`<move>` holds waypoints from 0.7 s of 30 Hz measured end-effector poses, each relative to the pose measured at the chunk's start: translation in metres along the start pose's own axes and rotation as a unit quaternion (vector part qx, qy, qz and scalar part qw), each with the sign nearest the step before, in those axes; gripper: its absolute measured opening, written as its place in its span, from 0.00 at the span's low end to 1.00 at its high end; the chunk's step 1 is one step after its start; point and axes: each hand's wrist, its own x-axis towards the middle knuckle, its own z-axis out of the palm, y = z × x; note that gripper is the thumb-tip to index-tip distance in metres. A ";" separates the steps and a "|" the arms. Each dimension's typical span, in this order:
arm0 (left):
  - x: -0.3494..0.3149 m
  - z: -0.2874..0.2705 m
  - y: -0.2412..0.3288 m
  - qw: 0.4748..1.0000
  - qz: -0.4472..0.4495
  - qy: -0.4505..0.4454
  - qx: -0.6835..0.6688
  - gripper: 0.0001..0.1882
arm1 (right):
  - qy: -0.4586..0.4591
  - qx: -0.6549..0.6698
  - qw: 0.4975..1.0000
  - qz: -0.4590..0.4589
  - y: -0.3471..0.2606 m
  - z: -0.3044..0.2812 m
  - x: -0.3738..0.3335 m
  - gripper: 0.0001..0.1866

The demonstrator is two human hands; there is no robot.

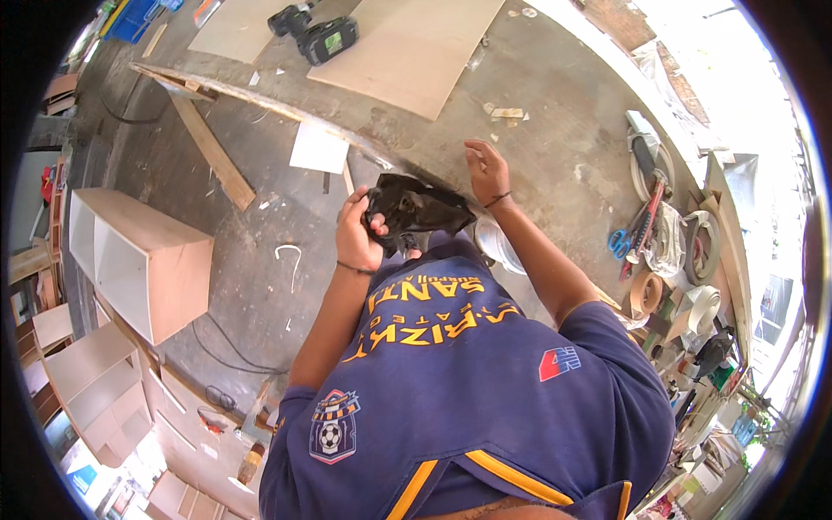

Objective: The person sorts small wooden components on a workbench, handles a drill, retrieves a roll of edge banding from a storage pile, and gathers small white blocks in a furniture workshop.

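The left hand point(355, 236) clutches a crumpled, glossy black bag point(420, 208) at centre; at its two o'clock the right hand point(490, 172) is loosely unfurled. The right forearm point(539, 251) partly blocks a clear round tub point(496, 246), four o'clock. Flat, smooth board point(416, 61) lies at twelve, drill point(319, 35) at eleven, boxy cabinet point(180, 286) at nine.

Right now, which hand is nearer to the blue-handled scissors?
Right. The right hand is open, to the left of the blue-handled scissors; the left hand is farther left, gripping crumpled black plastic.
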 end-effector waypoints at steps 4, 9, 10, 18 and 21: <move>-0.006 0.004 0.000 1.000 0.022 0.016 0.004 0.12 | -0.011 -0.112 0.992 -0.050 0.026 -0.013 0.060 0.10; -0.018 0.003 -0.002 0.997 0.044 0.060 0.015 0.11 | -0.019 -0.003 0.983 0.182 0.051 -0.010 0.186 0.14; -0.022 0.000 -0.002 0.996 0.055 0.073 0.015 0.11 | -0.041 0.079 0.958 0.271 0.049 -0.004 0.202 0.14; -0.057 -0.003 -0.010 0.978 0.119 0.171 -0.020 0.13 | -0.037 -0.406 0.897 0.172 0.042 -0.012 0.261 0.23; -0.061 -0.001 -0.015 0.972 0.134 0.191 -0.025 0.13 | -0.035 -0.409 0.907 0.100 0.052 -0.020 0.269 0.21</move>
